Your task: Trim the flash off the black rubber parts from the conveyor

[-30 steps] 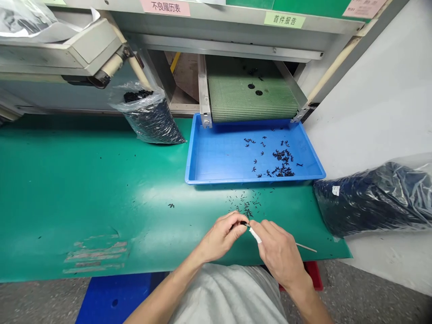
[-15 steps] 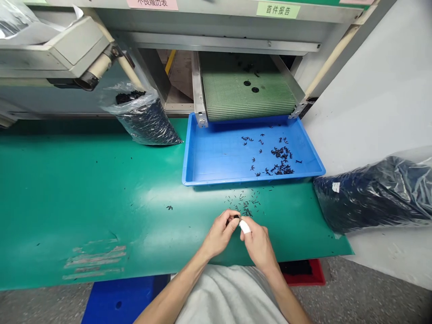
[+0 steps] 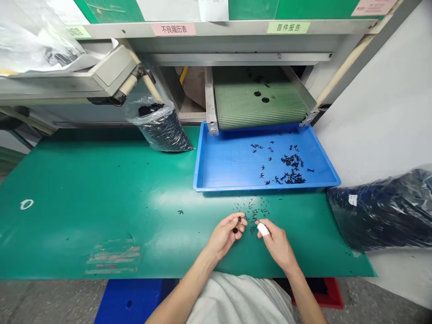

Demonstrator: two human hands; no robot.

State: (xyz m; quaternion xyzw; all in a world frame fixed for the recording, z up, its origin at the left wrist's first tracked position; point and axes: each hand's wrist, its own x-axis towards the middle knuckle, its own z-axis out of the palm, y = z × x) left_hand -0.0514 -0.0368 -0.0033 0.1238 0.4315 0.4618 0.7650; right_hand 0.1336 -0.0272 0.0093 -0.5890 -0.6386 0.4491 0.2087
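Black parts (image 3: 235, 230): two in the left hand (image 3: 224, 236), one pinched between thumb and fingertips, the other lower, against the curled fingers.
Right hand (image 3: 278, 246): beside the left hand and apart from it, thumb and fingers drawn together; I cannot tell whether they pinch anything.
White wrap (image 3: 263, 229): around one digit of the right hand.
Black slivers (image 3: 254, 213): scattered on the green desk (image 3: 162, 243), between the hands and just beyond them.
Blue tray (image 3: 266, 188): ahead of both hands, black pieces (image 3: 294, 176) lying mostly in its right half.
Conveyor belt (image 3: 259, 114): beyond the tray, farther from the hands, with two black discs (image 3: 265, 100) on it.
Open bag (image 3: 165, 130): ahead and left of the left hand, full of black bits.
Large bag (image 3: 381, 216): well to the right hand's right, dark inside.
White ring (image 3: 27, 204): far left of the left hand, on the desk.
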